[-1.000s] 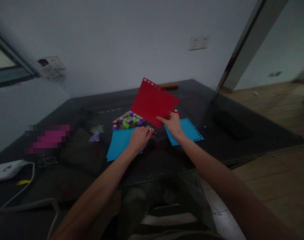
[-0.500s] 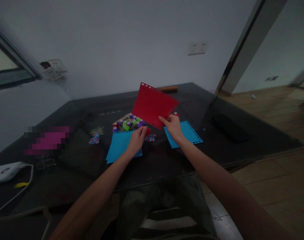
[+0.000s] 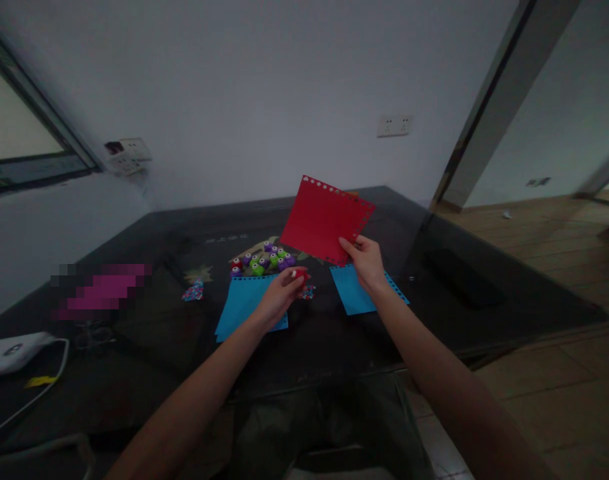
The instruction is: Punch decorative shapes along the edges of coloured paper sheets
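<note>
My right hand (image 3: 367, 260) pinches the lower right corner of a red sheet (image 3: 327, 220), which is raised above the table and has small cut-outs along its edges. My left hand (image 3: 280, 293) is closed around a small red punch (image 3: 299, 274). Beneath that hand lie blue sheets (image 3: 244, 303) with a row of holes at the top. Another blue sheet (image 3: 353, 293) rests under my right hand. Several purple, green and red punches (image 3: 264, 260) are grouped behind the left blue sheets. Small colored bits (image 3: 309, 292) lie just right of my left hand.
On the dark table (image 3: 314, 360), a pile of colored bits (image 3: 193, 291) and a pixelated pink item (image 3: 104, 288) lie left. A white device (image 3: 14, 353) with a cable is at the far left, a black case (image 3: 461, 277) at right. A wall stands behind.
The red sheet and my right hand have shifted slightly right. My left hand has turned, so the red punch in its fingers shows more. The camera view has tilted up a little.
</note>
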The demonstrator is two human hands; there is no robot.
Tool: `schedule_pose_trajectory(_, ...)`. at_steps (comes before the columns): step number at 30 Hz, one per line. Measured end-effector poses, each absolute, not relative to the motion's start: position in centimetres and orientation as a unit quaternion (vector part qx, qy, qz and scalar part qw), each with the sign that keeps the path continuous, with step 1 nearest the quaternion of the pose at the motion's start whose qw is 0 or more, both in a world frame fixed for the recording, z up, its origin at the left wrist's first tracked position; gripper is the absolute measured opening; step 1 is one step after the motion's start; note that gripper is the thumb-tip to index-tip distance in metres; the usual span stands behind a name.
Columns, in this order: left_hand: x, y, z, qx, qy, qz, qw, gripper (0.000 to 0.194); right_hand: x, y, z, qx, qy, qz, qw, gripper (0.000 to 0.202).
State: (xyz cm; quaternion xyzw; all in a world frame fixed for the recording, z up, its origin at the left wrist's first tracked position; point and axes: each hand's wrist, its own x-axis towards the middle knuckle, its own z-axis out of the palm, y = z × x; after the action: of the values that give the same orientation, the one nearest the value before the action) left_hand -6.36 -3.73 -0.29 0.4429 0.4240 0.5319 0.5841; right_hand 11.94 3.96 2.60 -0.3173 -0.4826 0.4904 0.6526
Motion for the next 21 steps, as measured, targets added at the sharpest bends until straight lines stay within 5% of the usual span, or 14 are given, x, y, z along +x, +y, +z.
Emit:
schedule_pose_trajectory(14,-3.4,-1.5,1.9,0.605,0.461,0.42,0.496,0.028,24.0,3.6,2.1,-0.396,-0.419,0.439,0.689,0.035)
schedule_pose_trajectory(21,0.4,6.5,1.5,0.688,0.57,0.335,0.299,0.016,26.9,4.1,-1.0,-0.433,-0.353,0.443,0.701,0.039)
